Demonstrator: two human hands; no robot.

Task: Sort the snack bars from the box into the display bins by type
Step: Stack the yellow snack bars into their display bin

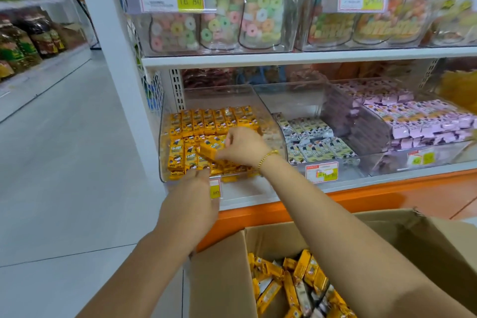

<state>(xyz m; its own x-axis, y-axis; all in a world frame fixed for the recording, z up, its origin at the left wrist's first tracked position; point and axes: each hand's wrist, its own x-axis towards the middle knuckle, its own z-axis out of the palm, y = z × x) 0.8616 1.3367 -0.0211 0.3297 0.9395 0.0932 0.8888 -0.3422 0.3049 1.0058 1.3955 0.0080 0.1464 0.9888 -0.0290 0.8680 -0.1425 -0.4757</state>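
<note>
A small stack of yellow-wrapped snack bars (pixel 209 150) sits left of centre in the frame, gripped in the curled fingers of the right hand (pixel 242 147) just above the rows of matching bars in the leftmost clear plastic display bin (pixel 219 97). The left hand (pixel 193 196) reaches up from below with straight fingers, their tips at the bin's front edge, holding nothing. At the lower right a brown cardboard box (pixel 219 266) holds loose yellow and pale bars, while the neighbouring bins to the right hold pale grey-blue wrapped bars (pixel 309 137) and pink wrapped bars (pixel 418 121).
</note>
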